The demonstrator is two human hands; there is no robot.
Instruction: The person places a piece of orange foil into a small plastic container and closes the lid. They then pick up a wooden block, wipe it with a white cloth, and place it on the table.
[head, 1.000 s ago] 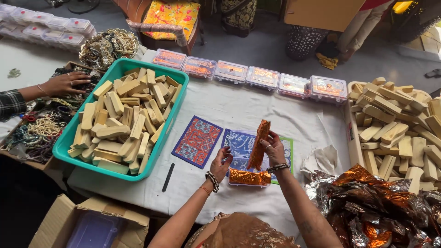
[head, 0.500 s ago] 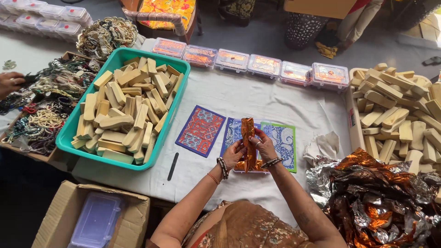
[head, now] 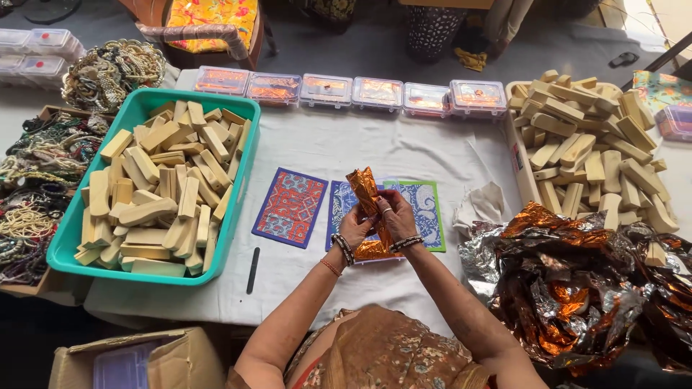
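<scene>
My left hand (head: 355, 226) and my right hand (head: 396, 214) meet over the white cloth, both closed around a long piece wrapped in shiny orange foil (head: 365, 189). The foil piece stands nearly upright, its top sticking out above my fingers and crumpled foil bulging below my palms. Under my hands lie patterned cards: a blue one (head: 342, 203) and a green-edged one (head: 425, 209); a red-and-blue card (head: 291, 207) lies just left of them. Beaded bracelets circle both wrists.
A teal tub (head: 239, 189) of pale wooden blocks sits left; a tray of more blocks (head: 585, 153) right. Crumpled orange-silver foil (head: 584, 281) is heaped at lower right. Several clear lidded boxes (head: 349, 91) line the back. A black pen (head: 252, 270) lies near the front edge, bead necklaces (head: 36, 202) far left.
My hands drew together around the foil piece, from holding it stretched over a block on the cards to gripping it upright between both palms. Another person's hand at far left has gone from view.
</scene>
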